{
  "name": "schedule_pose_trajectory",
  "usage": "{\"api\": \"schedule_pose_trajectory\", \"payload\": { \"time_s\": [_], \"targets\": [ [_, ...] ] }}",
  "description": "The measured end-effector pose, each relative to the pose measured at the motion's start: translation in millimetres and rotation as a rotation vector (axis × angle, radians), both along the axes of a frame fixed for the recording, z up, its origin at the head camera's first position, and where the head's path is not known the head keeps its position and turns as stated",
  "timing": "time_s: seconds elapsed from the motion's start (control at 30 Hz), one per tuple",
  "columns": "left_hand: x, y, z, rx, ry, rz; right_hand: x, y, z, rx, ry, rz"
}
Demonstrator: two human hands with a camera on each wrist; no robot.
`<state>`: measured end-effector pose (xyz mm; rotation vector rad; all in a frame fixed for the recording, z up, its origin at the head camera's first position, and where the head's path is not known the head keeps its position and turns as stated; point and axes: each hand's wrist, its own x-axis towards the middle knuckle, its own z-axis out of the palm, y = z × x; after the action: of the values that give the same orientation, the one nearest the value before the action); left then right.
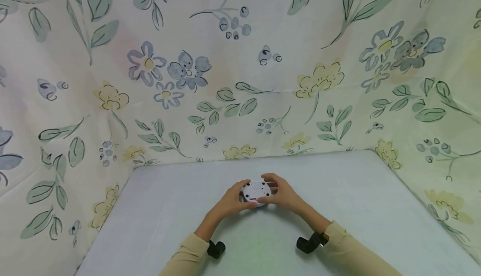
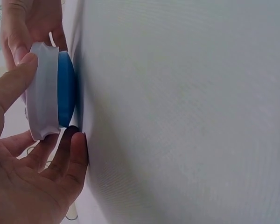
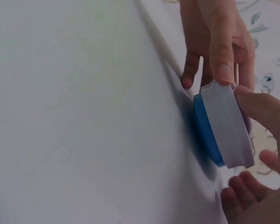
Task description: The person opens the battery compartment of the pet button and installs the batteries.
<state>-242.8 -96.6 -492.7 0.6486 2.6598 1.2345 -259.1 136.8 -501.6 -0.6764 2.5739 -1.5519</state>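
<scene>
A round white device (image 1: pixel 256 190) with a cluster of small holes, dark round feet and a dark slot near its near edge faces up, just above or on the table. Its other side is blue, as the left wrist view shows at the blue part (image 2: pixel 66 88). My left hand (image 1: pixel 234 198) holds the device from the left, thumb on the near rim and fingers round the far side. From the right, my right hand (image 1: pixel 283 194) holds it too, with the thumb at the near edge close to the left thumb. In the right wrist view, some right fingertips (image 3: pixel 245 184) stand apart from the white rim.
A pale cloth-covered table (image 1: pixel 169 209) lies beneath. Floral fabric (image 1: pixel 225 67) hangs behind and along both sides. Black wrist mounts (image 1: pixel 216 249) are strapped at the sleeve cuffs.
</scene>
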Motion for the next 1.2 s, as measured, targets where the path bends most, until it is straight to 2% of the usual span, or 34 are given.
{"api": "schedule_pose_trajectory", "payload": {
  "time_s": [0.17,0.33,0.73,1.2],
  "targets": [
    [-0.1,-0.1,-1.4,0.003,-0.002,-0.020,-4.4,1.0,-0.5,-0.046,-0.110,0.090],
    [-0.4,-0.4,-1.7,0.017,0.001,-0.040,-4.6,0.1,1.0,-0.077,-0.155,0.111],
    [-1.3,1.5,-1.0,0.009,0.007,-0.065,-2.5,-2.5,6.9,-0.083,-0.249,0.081],
    [0.1,1.7,1.8,0.016,0.005,-0.070,1.2,-12.4,19.5,-0.108,-0.322,-0.008]
  ]
}}
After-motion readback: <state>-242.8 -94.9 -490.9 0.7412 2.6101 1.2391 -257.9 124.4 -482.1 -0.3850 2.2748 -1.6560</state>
